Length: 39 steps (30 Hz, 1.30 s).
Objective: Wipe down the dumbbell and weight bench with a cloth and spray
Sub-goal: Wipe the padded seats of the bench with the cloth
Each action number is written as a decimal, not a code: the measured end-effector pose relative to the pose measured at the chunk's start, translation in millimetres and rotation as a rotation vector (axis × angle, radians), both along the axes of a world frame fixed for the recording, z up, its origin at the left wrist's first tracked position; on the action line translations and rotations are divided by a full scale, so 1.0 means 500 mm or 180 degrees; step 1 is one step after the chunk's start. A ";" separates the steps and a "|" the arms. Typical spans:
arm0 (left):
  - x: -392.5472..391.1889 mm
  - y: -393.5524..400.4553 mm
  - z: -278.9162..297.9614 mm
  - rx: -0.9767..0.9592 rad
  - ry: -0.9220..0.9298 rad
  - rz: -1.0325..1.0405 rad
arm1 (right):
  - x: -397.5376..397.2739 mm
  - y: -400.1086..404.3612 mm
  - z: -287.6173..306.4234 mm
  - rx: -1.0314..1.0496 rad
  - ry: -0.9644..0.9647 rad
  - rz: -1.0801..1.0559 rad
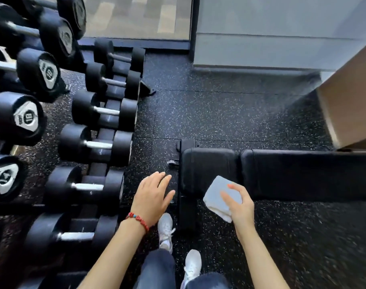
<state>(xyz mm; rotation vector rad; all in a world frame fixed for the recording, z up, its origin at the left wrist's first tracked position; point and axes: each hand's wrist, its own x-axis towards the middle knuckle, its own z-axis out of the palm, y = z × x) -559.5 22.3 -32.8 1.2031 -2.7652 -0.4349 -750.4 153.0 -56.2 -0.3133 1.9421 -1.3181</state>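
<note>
The floor is black rubber with many small white specks, laid in big tiles with thin seams between them. At the far side there is a grey wall with a low ledge, and beside it a glass panel in a dark frame. At the right edge a brown box-like block stands on the floor.

On the left, a rack carries rows of black dumbbells with silver handles; the upper ones show grey end plates with numbers, which are blurred.

The weight bench lies across the lower right part of the view. It has black padding in two parts, a short seat pad and a long back pad, with a narrow gap between them, and its black metal foot is toward the rack.

The right hand holds a folded white cloth, fingers curled over it, above the near edge of the seat pad. The left hand, with a red bracelet at the wrist, is spread with relaxed fingers and holds nothing, between the rack and the bench. Below, white shoes and dark trousers show.
</note>
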 end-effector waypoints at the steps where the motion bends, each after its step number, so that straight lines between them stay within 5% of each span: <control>1: -0.009 -0.013 -0.016 0.0022 0.0024 -0.0033 | -0.004 -0.008 -0.013 0.0042 0.0005 -0.0015; 12: -0.092 -0.159 -0.242 0.0395 -0.0097 -0.0384 | -0.042 -0.120 -0.215 0.0288 0.0071 -0.0125; 25: -0.189 -0.139 -0.564 0.0632 -0.0132 -0.0135 | -0.119 -0.169 -0.538 0.0374 0.0242 0.0550; 32: -0.216 -0.112 -0.682 0.0597 -0.0193 -0.0147 | -0.082 -0.146 -0.625 0.1156 0.1564 0.0901; 39: -0.209 -0.108 -0.724 0.0478 -0.0016 -0.0119 | -0.066 -0.193 -0.655 0.1209 0.2785 0.0941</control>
